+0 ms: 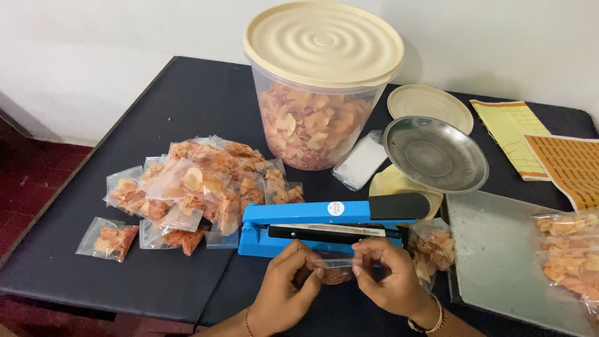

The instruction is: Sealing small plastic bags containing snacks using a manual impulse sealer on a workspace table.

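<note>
Both the left hand and the right hand pinch a small clear plastic pouch of orange chips just before the blue heat sealer, beside a heap of filled pouches on the black table.

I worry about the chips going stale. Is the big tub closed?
Closed: the cream lid sits flat across the top of the clear tub, covering its rim all round. Whether it is pressed tight cannot be told.
</note>
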